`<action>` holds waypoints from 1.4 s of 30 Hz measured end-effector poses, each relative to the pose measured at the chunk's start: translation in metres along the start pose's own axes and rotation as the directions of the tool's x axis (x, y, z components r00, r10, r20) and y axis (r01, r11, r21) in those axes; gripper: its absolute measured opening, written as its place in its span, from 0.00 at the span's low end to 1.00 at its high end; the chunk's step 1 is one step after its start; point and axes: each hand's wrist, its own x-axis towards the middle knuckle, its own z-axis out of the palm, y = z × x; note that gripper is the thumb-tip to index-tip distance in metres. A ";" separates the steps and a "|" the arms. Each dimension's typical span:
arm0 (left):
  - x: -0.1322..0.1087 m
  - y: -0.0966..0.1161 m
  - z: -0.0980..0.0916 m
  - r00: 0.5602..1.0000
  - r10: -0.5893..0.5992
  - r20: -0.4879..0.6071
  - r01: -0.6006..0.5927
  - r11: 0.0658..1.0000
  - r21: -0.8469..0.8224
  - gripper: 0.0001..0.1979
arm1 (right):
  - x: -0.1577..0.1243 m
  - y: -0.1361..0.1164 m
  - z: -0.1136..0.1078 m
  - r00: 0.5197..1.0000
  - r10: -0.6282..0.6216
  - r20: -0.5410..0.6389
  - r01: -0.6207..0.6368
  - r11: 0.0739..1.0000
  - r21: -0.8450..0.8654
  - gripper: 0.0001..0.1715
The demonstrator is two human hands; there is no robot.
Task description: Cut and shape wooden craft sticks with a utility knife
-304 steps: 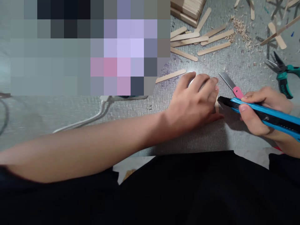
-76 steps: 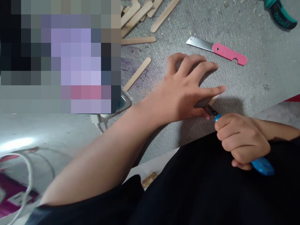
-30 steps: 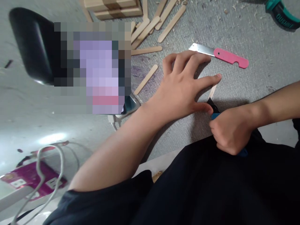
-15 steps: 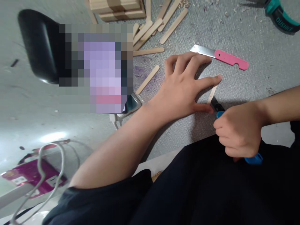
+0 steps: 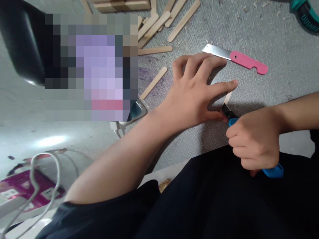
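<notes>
While purple stains (image 5: 146, 71) mark grey tabletop (image 5: 281, 41), left hand (image 5: 193, 88) splays, touching stick (image 5: 227, 98); right hand (image 5: 256, 139) clenches blue cutter (image 5: 275, 171).

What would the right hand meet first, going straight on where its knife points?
Likely the wooden stick between thumb and index finger of the left hand; the knife in the right hand seems to touch it. Depth is unclear; the thumb is close too.

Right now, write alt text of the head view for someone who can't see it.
A right hand grips a blue cutter, its dark tip at a wooden stick between thumb and forefinger of the left hand. Beyond lie a pink-handled knife, blade out, and loose wooden sticks.
</notes>
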 end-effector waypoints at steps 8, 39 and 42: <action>0.002 0.002 0.000 1.000 0.017 -0.010 -0.016 0.999 0.045 0.41 | 0.002 -0.005 -0.002 1.000 -0.013 0.001 0.013 0.990 -0.141 0.33; 0.008 0.007 0.004 0.999 -0.051 0.006 0.051 0.999 0.018 0.38 | -0.002 -0.003 0.008 0.997 -0.041 0.065 0.047 0.995 -0.084 0.29; 0.008 0.008 0.006 0.999 -0.049 -0.019 0.050 0.999 0.016 0.36 | -0.003 -0.004 0.008 0.995 -0.038 0.095 0.046 0.995 -0.086 0.28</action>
